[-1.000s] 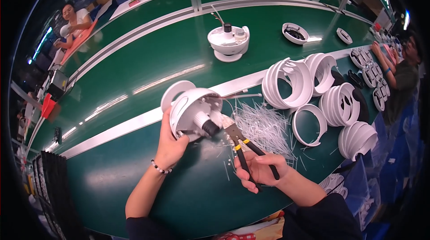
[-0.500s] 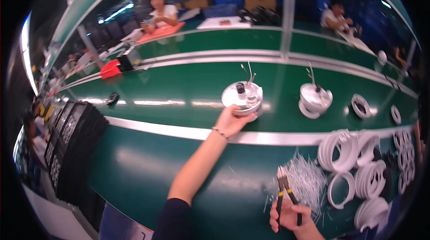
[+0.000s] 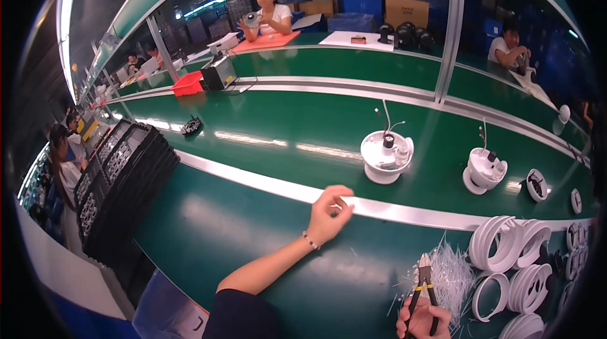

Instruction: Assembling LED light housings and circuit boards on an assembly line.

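Note:
My left hand hovers by the metal edge strip, fingers loosely curved, a gap at the thumb, nothing held. Beyond it, a white round housing stands upright on the green surface, with a black part inside and thin wires rising from it. A second white housing with wires sits further right. At the lower right, my right hand grips cutting pliers with black, yellow-banded handles, jaws pointing away from me. Beside the pliers lies a heap of thin whitish plastic strips.
White rings and stacked ring parts crowd the right. Black trays are piled at the left. A small black part lies on the far surface, near a red bin and a dark box. Two people work across the bench.
My left hand has let go of the white housing and drawn back toward me; the housing now stands on the surface. My right hand still holds the pliers. The view has shifted left.

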Demonstrator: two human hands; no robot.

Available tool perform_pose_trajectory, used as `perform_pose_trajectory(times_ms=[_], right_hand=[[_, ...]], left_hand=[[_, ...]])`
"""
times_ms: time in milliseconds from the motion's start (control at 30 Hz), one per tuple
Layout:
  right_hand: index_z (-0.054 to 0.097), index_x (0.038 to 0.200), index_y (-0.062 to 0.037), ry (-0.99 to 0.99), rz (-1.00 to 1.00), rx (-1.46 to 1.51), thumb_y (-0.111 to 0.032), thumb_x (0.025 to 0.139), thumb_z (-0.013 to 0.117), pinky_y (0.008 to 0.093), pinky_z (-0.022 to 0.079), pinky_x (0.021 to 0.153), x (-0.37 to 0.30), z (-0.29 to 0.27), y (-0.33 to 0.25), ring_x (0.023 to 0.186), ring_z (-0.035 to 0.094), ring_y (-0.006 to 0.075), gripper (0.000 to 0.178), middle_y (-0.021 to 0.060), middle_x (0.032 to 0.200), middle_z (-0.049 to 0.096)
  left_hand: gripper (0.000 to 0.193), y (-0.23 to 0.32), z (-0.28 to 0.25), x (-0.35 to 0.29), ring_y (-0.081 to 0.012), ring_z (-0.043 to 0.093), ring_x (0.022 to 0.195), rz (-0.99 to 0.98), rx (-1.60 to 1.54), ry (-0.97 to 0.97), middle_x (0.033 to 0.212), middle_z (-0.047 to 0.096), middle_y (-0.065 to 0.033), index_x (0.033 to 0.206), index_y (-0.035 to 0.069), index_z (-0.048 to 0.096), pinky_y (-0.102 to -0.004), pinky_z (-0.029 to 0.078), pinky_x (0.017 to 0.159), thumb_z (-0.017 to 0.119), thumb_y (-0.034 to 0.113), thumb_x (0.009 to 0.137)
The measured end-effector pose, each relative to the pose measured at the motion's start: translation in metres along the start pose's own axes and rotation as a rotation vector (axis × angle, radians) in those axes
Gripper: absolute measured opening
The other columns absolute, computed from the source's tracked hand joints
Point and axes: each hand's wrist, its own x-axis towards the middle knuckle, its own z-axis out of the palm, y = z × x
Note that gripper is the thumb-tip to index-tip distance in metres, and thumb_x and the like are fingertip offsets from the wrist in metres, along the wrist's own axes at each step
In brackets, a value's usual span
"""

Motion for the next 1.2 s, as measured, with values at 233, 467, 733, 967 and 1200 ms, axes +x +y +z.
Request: perform_pose_trajectory(times_ms=[233, 467, 733, 967, 1200], right_hand=[[0.041, 0.114, -0.0021, 0.024, 0.004, -0.065, -0.029, 0.078, 0.056, 0.0369, 0.05, 0.06, 0.0, 0.002, 0.006, 0.074, 0.055, 0.0304, 0.048, 0.0153, 0.091, 0.05], [0.043, 0.114, -0.0058, -0.052, 0.104, -0.119, -0.03, 0.078, 0.056, 0.0399, 0.048, 0.06, 0.008, 0.016, 0.019, 0.076, 0.053, 0.0317, 0.046, 0.0158, 0.092, 0.049], [0.04, 0.118, 0.0069, -0.11, 0.445, -0.545, -0.028, 0.072, 0.065, 0.039, 0.046, 0.074, 0.013, 0.036, 0.034, 0.086, 0.056, 0.0293, 0.062, 0.0184, 0.1, 0.055], [0.043, 0.115, 0.0061, -0.096, 0.601, -0.641, -0.02, 0.075, 0.064, 0.0321, 0.042, 0.082, 0.036, 0.069, 0.094, 0.094, 0.053, 0.021, 0.053, 0.0135, 0.106, 0.053], [0.041, 0.116, 0.0061, -0.042, 0.749, -0.473, -0.023, 0.079, 0.054, 0.0342, 0.04, 0.086, 0.093, 0.085, 0.124, 0.097, 0.052, 0.0246, 0.049, 0.0156, 0.106, 0.052]], left_hand=[[0.03, 0.003, -0.011, -0.033, -0.0223, 0.052, 0.086, 0.353, 0.604, -0.58, 0.102, 0.054, -0.0067, 0.092, 0.007, 0.058, -0.0314, 0.043, 0.077, 0.069, 0.016, 0.067], [0.008, -0.012, 0.058, -0.026, -0.0249, 0.055, 0.078, 0.301, 0.443, -0.643, 0.083, 0.055, -0.0085, 0.07, 0.004, 0.056, -0.0339, 0.046, 0.065, 0.059, 0.01, 0.067], [0.013, 0.039, -0.033, -0.005, -0.0251, 0.058, 0.077, 0.461, 0.303, -0.199, 0.087, 0.059, -0.0102, 0.079, 0.003, 0.059, -0.0299, 0.047, 0.067, 0.056, 0.001, 0.066], [0.016, 0.153, -0.385, 0.016, -0.0297, 0.056, 0.085, 0.073, 1.774, 0.575, 0.086, 0.059, -0.0135, 0.082, 0.005, 0.06, -0.0372, 0.045, 0.076, 0.058, 0.01, 0.067], [0.019, 0.178, -0.55, -0.032, -0.0364, 0.054, 0.09, -0.173, 1.669, 0.999, 0.095, 0.055, -0.0223, 0.087, 0.0, 0.056, -0.0429, 0.044, 0.08, 0.045, 0.009, 0.073]])
